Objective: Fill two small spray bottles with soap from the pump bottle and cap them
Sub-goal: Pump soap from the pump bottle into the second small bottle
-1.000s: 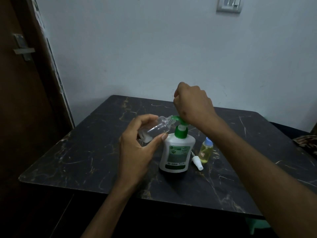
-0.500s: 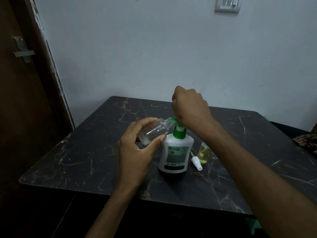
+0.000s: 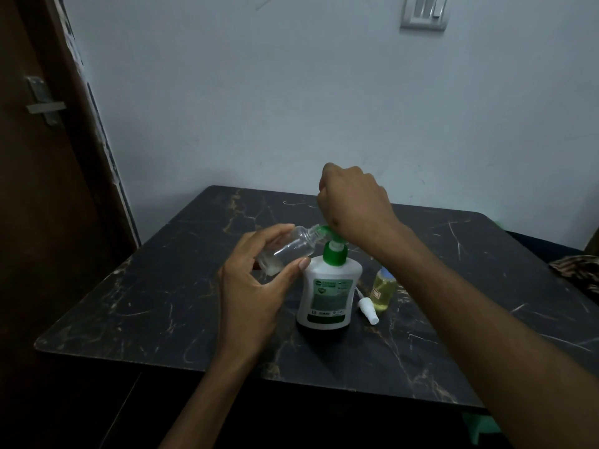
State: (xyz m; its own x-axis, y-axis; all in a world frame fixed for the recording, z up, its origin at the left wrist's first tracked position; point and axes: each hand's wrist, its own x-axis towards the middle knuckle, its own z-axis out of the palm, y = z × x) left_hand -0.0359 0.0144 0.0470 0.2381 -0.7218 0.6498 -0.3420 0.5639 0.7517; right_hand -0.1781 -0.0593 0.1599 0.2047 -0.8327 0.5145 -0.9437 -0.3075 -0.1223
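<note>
Dark marble table [image 3: 162,303], filled yellow bottle [image 3: 384,291] and loose spray cap [image 3: 368,306] beside pump bottle [image 3: 329,294], left hand [image 3: 256,286] gripping tilted clear bottle [image 3: 288,249] at the nozzle, right hand [image 3: 353,202] fisted on the pump head.

The pump bottle [image 3: 327,293] stands on the table [image 3: 136,306], toward my side of its middle. My right hand [image 3: 353,202] sits on top of its pump; my left hand [image 3: 256,286], left of it, holds a small bottle [image 3: 288,249] tilted, mouth at the spout. Right of the pump bottle lies a spray cap [image 3: 368,308], and just beyond that stands another small bottle [image 3: 383,292].
</note>
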